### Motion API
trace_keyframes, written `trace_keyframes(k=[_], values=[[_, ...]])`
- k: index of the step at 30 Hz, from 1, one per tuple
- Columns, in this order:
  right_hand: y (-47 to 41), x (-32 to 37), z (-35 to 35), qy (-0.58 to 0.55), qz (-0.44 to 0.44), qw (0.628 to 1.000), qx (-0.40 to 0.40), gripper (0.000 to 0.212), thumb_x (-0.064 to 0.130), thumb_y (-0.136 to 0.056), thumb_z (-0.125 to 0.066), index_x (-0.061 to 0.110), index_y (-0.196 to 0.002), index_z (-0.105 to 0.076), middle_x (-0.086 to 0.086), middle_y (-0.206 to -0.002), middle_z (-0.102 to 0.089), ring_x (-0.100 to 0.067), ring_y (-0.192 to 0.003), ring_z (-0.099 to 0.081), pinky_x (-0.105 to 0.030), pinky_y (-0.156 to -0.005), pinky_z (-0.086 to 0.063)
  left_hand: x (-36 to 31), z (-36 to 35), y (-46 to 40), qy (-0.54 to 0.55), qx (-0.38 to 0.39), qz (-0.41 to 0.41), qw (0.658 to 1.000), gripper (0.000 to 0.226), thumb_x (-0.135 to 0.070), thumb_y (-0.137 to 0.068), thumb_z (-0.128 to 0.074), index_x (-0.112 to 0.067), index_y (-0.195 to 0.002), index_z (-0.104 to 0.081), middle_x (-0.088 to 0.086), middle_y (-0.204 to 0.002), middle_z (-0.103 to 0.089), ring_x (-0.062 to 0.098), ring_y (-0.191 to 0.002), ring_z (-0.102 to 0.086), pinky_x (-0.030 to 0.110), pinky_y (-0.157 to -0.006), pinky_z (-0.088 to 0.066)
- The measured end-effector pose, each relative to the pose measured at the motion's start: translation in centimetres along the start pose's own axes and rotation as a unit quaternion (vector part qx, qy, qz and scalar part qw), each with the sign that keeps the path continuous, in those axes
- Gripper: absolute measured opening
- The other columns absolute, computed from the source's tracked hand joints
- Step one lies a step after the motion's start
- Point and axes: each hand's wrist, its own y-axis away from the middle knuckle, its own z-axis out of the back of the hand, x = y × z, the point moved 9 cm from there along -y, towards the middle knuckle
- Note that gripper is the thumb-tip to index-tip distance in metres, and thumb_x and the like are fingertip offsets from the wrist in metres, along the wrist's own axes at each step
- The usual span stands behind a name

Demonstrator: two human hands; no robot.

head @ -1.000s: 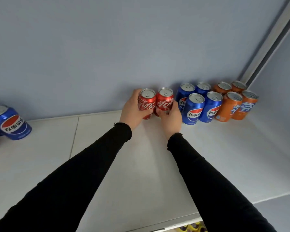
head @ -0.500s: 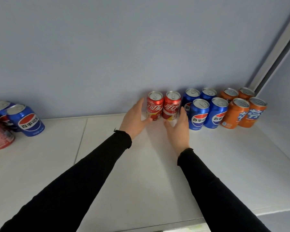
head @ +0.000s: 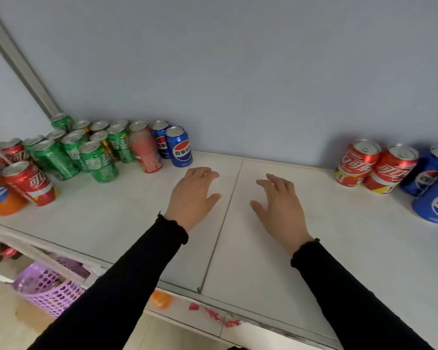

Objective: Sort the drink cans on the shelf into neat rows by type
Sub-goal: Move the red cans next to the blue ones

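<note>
Hovering over the middle of the white shelf [head: 263, 248], the left hand [head: 192, 198] and right hand [head: 280, 208] are spread, holding nothing. Two red cola cans [head: 357, 164] stand at the back right beside blue cans [head: 434, 200]. Mixed cans [head: 96, 157] crowd the back left corner. Below, a purple basket [head: 48, 289]; contents unclear.

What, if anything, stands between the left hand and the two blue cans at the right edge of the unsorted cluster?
Nothing visible. The left hand hovers open over bare shelf, and the front blue can stands just beyond its fingertips with a clear gap. The pink can stands beside it, to the left, not in the path.
</note>
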Motion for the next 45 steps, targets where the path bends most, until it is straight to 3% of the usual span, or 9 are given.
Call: trace_keyframes(k=[8, 13, 17, 22, 28, 33, 37, 41, 45], values=[[-3.9, 13.1, -6.4, -0.055, 0.039, 0.997, 0.035, 0.054, 0.032, -0.095, -0.061, 0.017, -0.145, -0.045, -0.003, -0.144, -0.049, -0.021, -0.13, -0.042, -0.027, -0.104, -0.037, 12.2, 5.9, 3.0, -0.005, -0.031, 0.043, 0.999, 0.053, -0.035, -0.092, -0.067, -0.023, -0.141, -0.05, -0.001, -0.142, -0.05, 0.02, -0.128, -0.043, 0.032, -0.101, -0.042], [-8.0, 20.3, -10.4, -0.109, -0.024, 0.993, 0.026, 0.063, 0.036, -0.091, -0.069, 0.017, -0.144, -0.042, -0.004, -0.139, -0.054, -0.02, -0.123, -0.051, -0.022, -0.093, -0.036, 18.6, 10.0, 1.4, -0.036, -0.026, -0.011, 0.999, 0.058, -0.029, -0.087, -0.073, -0.02, -0.139, -0.05, 0.003, -0.141, -0.051, 0.024, -0.128, -0.045, 0.037, -0.102, -0.042], [-11.3, 23.2, -13.4, -0.188, -0.104, 0.976, -0.023, 0.064, 0.037, -0.08, -0.08, 0.018, -0.131, -0.047, 0.0, -0.126, -0.06, -0.011, -0.106, -0.057, -0.032, -0.091, -0.052, 22.3, 13.4, -3.0, -0.047, -0.023, -0.059, 0.997, 0.066, -0.027, -0.085, -0.075, -0.017, -0.143, -0.046, 0.007, -0.14, -0.051, 0.029, -0.129, -0.044, 0.043, -0.102, -0.043], [-14.4, 24.2, -16.8, -0.211, -0.178, 0.959, -0.055, 0.09, 0.039, -0.065, -0.088, 0.014, -0.134, -0.037, -0.008, -0.129, -0.057, -0.029, -0.116, -0.058, -0.048, -0.096, -0.053, 24.5, 12.2, -9.9, -0.097, 0.075, -0.079, 0.989, 0.077, -0.028, -0.082, -0.079, -0.011, -0.146, -0.04, 0.012, -0.145, -0.047, 0.033, -0.133, -0.042, 0.051, -0.105, -0.043], [-15.3, 23.5, -18.2, -0.232, -0.206, 0.948, -0.076, 0.084, 0.036, -0.069, -0.087, 0.016, -0.136, -0.04, -0.004, -0.131, -0.058, -0.024, -0.118, -0.058, -0.041, -0.098, -0.053, 24.6, 8.5, -13.7, -0.117, 0.146, -0.086, 0.978, 0.068, -0.037, -0.079, -0.077, -0.017, -0.136, -0.046, 0.012, -0.13, -0.058, 0.033, -0.119, -0.055, 0.041, -0.083, -0.048], [-13.3, 22.2, -17.1, -0.285, -0.18, 0.941, -0.013, 0.07, 0.026, -0.075, -0.084, 0.02, -0.131, -0.042, 0.006, -0.124, -0.059, -0.013, -0.108, -0.059, -0.027, -0.089, -0.049, 24.3, 8.5, -13.7, -0.117, 0.168, -0.101, 0.974, 0.062, -0.06, -0.069, -0.074, -0.02, -0.112, -0.055, 0.01, -0.112, -0.056, 0.033, -0.112, -0.05, 0.04, -0.08, -0.046], [-10.6, 20.6, -14.8, -0.322, -0.161, 0.931, 0.055, 0.077, 0.019, -0.077, -0.084, 0.022, -0.139, -0.036, 0.007, -0.13, -0.057, -0.014, -0.117, -0.058, -0.035, -0.101, -0.048, 23.6, 9.2, -11.4, -0.143, 0.178, -0.101, 0.968, 0.063, -0.073, -0.068, -0.072, -0.022, -0.101, -0.055, 0.005, -0.102, -0.051, 0.027, -0.104, -0.048, 0.032, -0.054, -0.03], [-8.5, 18.7, -13.7, -0.352, -0.156, 0.918, 0.096, 0.068, 0.011, -0.08, -0.08, 0.02, -0.137, -0.044, 0.007, -0.126, -0.061, -0.013, -0.119, -0.059, -0.045, -0.106, -0.049, 22.3, 8.9, -9.3, -0.131, 0.159, -0.127, 0.97, 0.074, -0.074, -0.068, -0.071, -0.013, -0.107, -0.053, 0.006, -0.105, -0.055, 0.023, -0.103, -0.039, 0.039, -0.08, -0.043], [-7.3, 18.6, -14.1, -0.346, -0.171, 0.921, 0.057, 0.07, 0.023, -0.08, -0.081, 0.021, -0.14, -0.045, 0.002, -0.135, -0.053, -0.015, -0.124, -0.054, -0.043, -0.107, -0.048, 22.0, 8.0, -7.9, -0.069, 0.169, -0.102, 0.978, 0.074, -0.056, -0.071, -0.082, -0.01, -0.119, -0.05, 0.01, -0.115, -0.059, 0.024, -0.099, -0.049, 0.034, -0.078, -0.039]])
